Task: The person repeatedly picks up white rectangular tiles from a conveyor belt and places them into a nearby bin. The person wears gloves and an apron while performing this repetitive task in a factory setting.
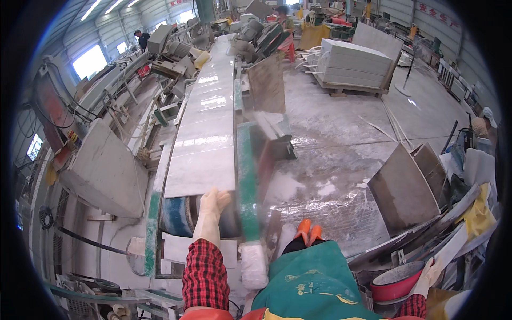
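A long white stone slab [200,168] with a wet sheen lies on the roller line ahead of me. At its near edge my left hand [215,201], in a pale glove, has its fingers curled closed over the rim. Below that edge a blue drum roller [177,217] shows. Far to the lower right, my right hand [428,277], also gloved, is closed on the lower end of a white strip [450,250]. The strip leans up among other offcuts. Just left of that hand stands a red tub [397,282] with greyish content.
Green side rails [248,186] flank the line. Brown boards [405,186] lean at the right, beside a pile of offcuts with a yellow cloth [478,216]. A pallet of white slabs [354,64] stands farther off. The floor [314,138] looks wet. Other people are in the distance.
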A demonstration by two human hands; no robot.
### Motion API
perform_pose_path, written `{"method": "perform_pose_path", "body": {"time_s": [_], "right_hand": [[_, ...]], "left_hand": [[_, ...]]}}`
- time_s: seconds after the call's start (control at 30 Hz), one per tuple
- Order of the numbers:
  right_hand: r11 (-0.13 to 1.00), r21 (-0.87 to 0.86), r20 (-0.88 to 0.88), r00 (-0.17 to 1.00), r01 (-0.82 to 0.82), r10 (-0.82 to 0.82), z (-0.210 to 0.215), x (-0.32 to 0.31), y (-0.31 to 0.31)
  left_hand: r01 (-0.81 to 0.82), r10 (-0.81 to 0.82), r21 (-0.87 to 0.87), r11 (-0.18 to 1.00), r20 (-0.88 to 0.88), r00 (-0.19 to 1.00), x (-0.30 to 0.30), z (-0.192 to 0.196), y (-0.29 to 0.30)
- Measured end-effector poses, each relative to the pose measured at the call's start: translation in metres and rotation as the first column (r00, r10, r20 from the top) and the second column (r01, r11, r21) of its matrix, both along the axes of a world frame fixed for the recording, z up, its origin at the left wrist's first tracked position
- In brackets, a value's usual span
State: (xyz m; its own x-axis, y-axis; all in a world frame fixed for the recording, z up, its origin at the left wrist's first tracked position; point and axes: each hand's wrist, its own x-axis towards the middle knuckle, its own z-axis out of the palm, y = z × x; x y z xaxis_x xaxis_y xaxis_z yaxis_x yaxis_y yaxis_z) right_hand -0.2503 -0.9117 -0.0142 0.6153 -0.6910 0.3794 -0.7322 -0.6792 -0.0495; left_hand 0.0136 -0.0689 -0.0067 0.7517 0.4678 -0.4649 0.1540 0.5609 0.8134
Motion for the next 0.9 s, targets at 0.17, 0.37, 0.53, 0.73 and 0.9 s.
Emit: {"method": "perform_pose_path", "body": {"time_s": [0.17, 0.37, 0.53, 0.73, 0.9], "right_hand": [[1.000, -0.027, 0.034, 0.999, 0.002, -0.001, -0.006, -0.007, -0.002], [0.984, -0.075, 0.151, 0.978, 0.160, -0.147, 0.037, 0.013, -0.017], [0.978, -0.051, -0.018, 0.979, 0.202, -0.203, -0.020, 0.003, -0.094], [0.964, 0.005, -0.018, 0.964, 0.265, -0.265, 0.016, 0.028, -0.028], [0.943, 0.043, 0.020, 0.944, 0.329, -0.330, 0.043, 0.036, 0.012]], "left_hand": [[0.121, -0.122, 0.013, 0.993, 0.062, 0.991, 0.013, -0.055, 0.034], [0.107, -0.109, 0.023, 0.994, 0.102, 0.989, 0.015, -0.065, 0.039], [0.067, -0.075, 0.094, 0.993, 0.081, 0.994, 0.019, -0.057, 0.034], [0.045, -0.054, 0.119, 0.992, 0.077, 0.996, 0.016, -0.040, 0.033], [-0.015, 0.006, 0.111, 0.994, 0.078, 0.997, 0.017, -0.032, 0.023]]}}
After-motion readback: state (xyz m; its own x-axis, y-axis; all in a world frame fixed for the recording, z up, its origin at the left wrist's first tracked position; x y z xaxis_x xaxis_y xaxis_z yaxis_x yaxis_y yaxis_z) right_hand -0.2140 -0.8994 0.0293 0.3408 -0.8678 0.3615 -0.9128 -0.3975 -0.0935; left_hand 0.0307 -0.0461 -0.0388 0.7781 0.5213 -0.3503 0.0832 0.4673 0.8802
